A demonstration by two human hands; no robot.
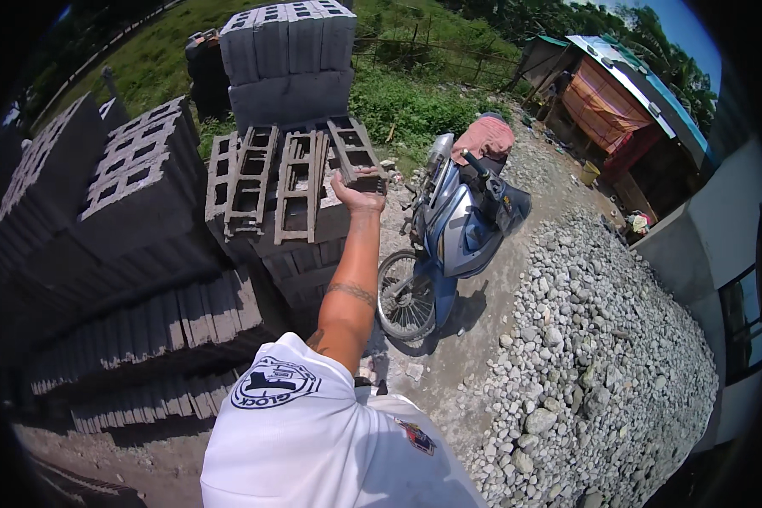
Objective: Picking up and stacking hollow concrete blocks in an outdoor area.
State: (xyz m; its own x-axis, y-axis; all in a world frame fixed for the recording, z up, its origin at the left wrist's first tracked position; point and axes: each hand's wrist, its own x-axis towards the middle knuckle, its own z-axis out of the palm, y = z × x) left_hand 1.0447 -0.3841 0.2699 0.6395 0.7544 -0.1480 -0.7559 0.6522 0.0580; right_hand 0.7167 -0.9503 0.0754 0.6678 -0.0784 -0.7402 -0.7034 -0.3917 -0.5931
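My left hand (360, 196) reaches forward and grips the near end of a grey hollow concrete block (357, 150), palm beneath it. Some of the fingers are hidden by the block. The block sits at the right end of a stack's top, tilted, and I cannot tell whether it is lifted. Just left of it, more hollow concrete blocks (300, 188) lie side by side with their cells facing up. My right hand is out of view.
Tall stacks of concrete blocks (135, 199) rise at left, another block stack (292, 85) behind. A blue motorcycle (457, 241) stands close to the right of my arm. Beyond it spreads a gravel heap (601, 364) beside a wall. A shed (610, 97) stands far right.
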